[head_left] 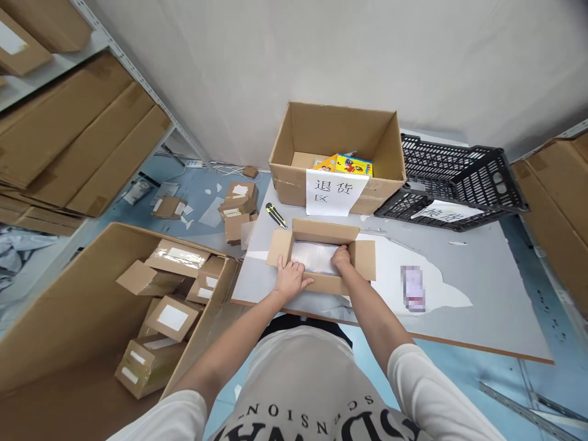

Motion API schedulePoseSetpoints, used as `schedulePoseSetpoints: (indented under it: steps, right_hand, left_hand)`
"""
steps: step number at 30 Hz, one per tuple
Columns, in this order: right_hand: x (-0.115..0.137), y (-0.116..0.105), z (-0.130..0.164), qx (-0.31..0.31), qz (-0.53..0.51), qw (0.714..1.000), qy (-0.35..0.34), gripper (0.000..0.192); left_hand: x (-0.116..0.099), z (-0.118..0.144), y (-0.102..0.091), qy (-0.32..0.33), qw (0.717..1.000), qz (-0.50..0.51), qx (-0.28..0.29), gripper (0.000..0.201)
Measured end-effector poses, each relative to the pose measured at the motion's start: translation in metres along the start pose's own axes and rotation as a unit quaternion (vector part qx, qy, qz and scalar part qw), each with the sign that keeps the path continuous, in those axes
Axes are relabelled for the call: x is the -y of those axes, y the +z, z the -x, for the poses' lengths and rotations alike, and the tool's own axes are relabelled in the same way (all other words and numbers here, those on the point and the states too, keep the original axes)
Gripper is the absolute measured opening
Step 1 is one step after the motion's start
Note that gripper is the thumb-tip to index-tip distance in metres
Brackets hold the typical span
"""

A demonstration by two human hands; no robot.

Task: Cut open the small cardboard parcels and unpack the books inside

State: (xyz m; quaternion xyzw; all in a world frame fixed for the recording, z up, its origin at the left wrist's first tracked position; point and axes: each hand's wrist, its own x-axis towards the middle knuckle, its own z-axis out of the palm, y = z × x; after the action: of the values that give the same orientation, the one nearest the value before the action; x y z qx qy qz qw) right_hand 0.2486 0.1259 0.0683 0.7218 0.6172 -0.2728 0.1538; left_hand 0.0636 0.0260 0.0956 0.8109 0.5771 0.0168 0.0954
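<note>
2 hands, set apart, both at the small open carton [321,283] on the bench [496,288], near edge, in front of the person. Left hand [290,280] lies over the front-left corner, fingers spread over the rim, thumb out to the right; can't tell if it pinches the cardboard. Right hand [340,257] reaches into the right end, fingers curled against the shiny, pale contents [313,256]; fingertips hidden, can't tell if it grips anything. 4 flaps folded outward.

Behind the carton: large open box [280,171], paper sign [337,193] with handwritten characters on its front, 1 yellow illustrated box [356,165] and an orange item [327,163] inside. Right of that, black plastic crate [452,177], also with a paper sheet [448,211]. Yellow-and-black cutter [276,215] lies near the bench's left edge, just beyond the small carton. Pixelated pinkish item [413,288] right of the carton, on a white patch.

Left of the bench: big carton [68,318] holding several small brown parcels [172,318], labels on some. More parcels [237,208] stacked on the blue floor. Shelf [96,46] at far left carries cardboard.
</note>
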Motion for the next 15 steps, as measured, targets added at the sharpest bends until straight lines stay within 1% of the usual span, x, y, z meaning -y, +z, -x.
schedulePoseSetpoints:
  steps: [3, 5, 11, 15]
  right_hand:
    - [0.000, -0.002, 0.004, -0.027, -0.030, 0.998, 0.056, 0.036]
    - [-0.001, -0.004, 0.007, -0.046, -0.050, 0.996, 0.057, 0.033]
    - [-0.003, -0.012, 0.024, -0.104, -0.093, 0.990, -0.002, 0.023]
    - [-0.001, -0.012, 0.039, -0.131, -0.125, 0.982, -0.045, 0.022]
  left_hand:
    - [0.001, 0.001, 0.002, 0.002, 1.000, 0.012, -0.011, 0.045]
    - [0.001, 0.001, 0.002, 0.003, 1.000, 0.024, -0.017, 0.044]
    - [0.001, 0.003, 0.002, 0.005, 0.999, 0.049, -0.024, 0.042]
    - [0.002, 0.004, 0.004, 0.006, 0.998, 0.057, -0.023, 0.042]
